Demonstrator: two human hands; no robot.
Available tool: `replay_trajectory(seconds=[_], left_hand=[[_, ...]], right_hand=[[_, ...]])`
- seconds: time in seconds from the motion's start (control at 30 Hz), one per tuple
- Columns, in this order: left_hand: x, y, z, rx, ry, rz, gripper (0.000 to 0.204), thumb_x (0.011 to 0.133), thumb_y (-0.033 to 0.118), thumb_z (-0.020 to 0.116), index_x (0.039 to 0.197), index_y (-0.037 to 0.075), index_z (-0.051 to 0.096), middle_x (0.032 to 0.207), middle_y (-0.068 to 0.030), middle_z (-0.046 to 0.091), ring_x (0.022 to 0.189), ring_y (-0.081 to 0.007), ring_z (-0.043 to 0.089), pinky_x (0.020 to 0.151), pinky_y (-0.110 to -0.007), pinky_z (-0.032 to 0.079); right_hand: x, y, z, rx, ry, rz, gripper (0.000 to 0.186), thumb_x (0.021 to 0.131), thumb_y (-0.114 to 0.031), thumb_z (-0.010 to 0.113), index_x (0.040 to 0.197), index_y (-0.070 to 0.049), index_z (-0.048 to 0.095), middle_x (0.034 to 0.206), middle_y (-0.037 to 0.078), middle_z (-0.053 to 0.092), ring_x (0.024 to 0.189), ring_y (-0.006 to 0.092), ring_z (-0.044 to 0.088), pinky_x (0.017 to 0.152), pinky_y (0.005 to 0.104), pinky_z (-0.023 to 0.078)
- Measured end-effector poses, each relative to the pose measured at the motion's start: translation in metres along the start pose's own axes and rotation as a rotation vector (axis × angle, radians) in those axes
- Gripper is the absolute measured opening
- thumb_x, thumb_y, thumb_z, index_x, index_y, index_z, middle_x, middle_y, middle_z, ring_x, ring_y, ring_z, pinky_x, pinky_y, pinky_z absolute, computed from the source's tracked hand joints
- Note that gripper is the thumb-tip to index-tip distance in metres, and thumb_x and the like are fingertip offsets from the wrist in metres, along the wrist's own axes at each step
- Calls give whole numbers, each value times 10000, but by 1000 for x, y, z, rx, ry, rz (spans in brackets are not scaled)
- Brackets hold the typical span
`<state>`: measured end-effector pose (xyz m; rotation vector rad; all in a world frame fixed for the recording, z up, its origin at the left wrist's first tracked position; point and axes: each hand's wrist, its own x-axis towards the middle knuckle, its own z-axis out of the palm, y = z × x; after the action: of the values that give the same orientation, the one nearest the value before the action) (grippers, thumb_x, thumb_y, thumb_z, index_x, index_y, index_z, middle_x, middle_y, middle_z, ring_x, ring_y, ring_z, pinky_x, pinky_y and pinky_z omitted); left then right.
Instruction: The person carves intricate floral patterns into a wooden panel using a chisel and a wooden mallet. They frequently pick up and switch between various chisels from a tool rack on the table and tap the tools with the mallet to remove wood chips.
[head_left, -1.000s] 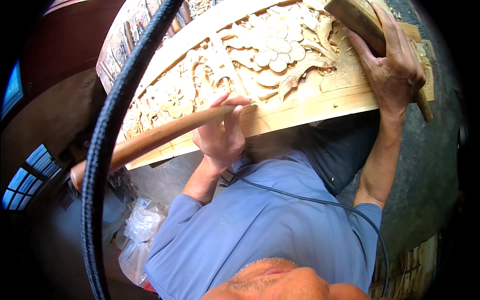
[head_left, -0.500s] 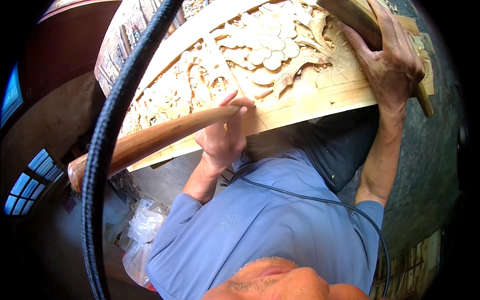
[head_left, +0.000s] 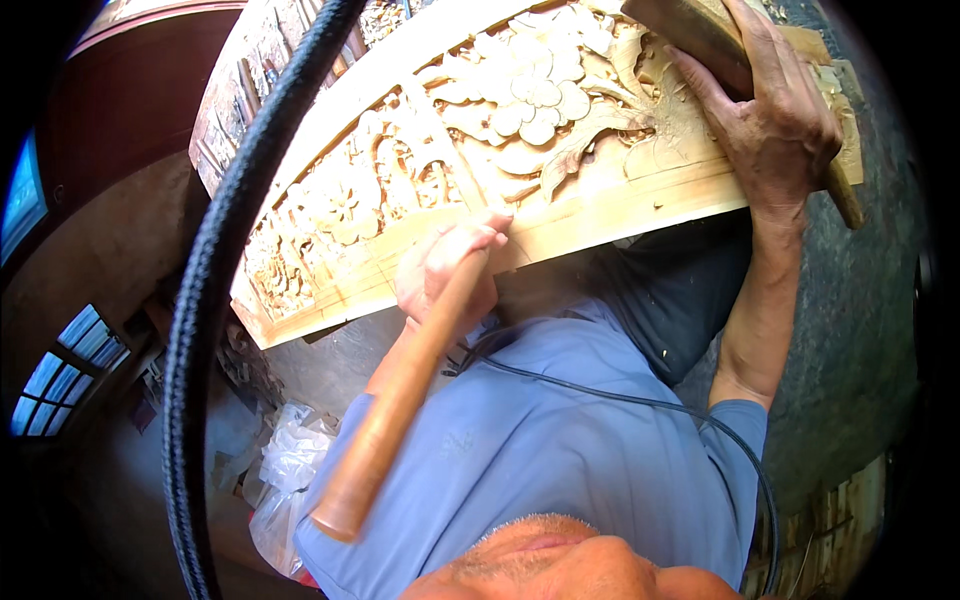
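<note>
A pale wooden panel (head_left: pixel 470 170), carved with flowers and leaves in deep relief, lies across the work surface, its long plain border running along the near edge. Behind its far side, a row of tools (head_left: pixel 255 95) is dimly visible. Crumpled clear plastic bags (head_left: pixel 285 470) sit on the floor (head_left: pixel 130 500) below.

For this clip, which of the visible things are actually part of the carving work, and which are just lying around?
In use:
- pale carved wooden panel with flower relief
- long round brown wooden handle, gripped by the left hand
- dark wooden block, held on the panel by the right hand

Lying about:
- crumpled clear plastic bags
- thick black braided cable
- thin black cord
</note>
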<state>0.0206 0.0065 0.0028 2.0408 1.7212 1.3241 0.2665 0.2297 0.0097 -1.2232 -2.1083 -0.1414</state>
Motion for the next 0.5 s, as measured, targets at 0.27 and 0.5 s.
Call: replay_trajectory(seconds=[0.27,0.5], left_hand=[[12,27,2,-456,341,-728,312,968,-180,643,1240,-54,556,1060,-237,749,975,-311,771,880,-434,661],[10,28,-1,-179,-10,-480,302,949,-145,706,1222,-67,605,1007,-194,778,938,-247,780,814,-377,654]], right_hand=[[-1,-3,3,-19,16,9,673,650,-335,949,1198,-19,718,1047,194,744,962,396,722,859,476,556],[-5,15,10,-36,-18,-82,620,809,-461,907,1351,-226,719,1154,45,802,1023,251,785,846,355,629]])
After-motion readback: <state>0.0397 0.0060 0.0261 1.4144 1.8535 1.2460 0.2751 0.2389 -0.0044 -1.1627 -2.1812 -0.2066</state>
